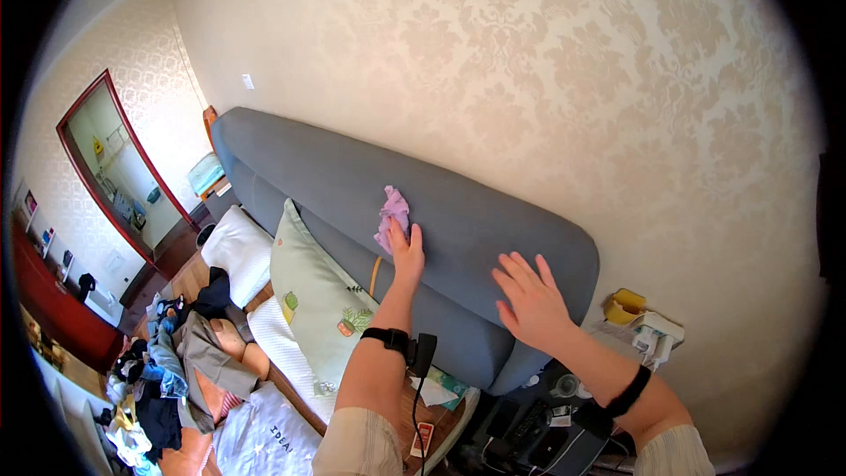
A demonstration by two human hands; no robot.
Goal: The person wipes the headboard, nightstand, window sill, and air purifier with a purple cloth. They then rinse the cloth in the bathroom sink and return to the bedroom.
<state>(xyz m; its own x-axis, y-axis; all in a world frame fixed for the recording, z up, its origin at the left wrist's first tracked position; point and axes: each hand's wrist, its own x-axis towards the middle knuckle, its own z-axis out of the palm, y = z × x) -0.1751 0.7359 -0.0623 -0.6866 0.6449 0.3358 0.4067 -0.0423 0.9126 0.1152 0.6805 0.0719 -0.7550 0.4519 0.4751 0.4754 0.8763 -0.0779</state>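
My left hand (405, 251) is closed on a crumpled purple cloth (393, 211), which lies against the upper face of the grey padded headboard (476, 203). Towards the headboard's right end is my right hand (533, 300), its fingers spread and nothing in them; whether it touches the padding I cannot tell. Below my left hand, a pale green pillow (319, 291) with plant prints leans against the headboard, partly hidden by my left forearm. Each forearm wears a black strap, and the left strap carries a small black device (423, 355) with a cable.
A white pillow (238, 251) and a heap of clothes (176, 361) lie on the bed at left. At lower right stands a dark bedside table (529, 427) with cables and small items. A power strip (656, 332) and yellow holder (624, 306) sit by the wall.
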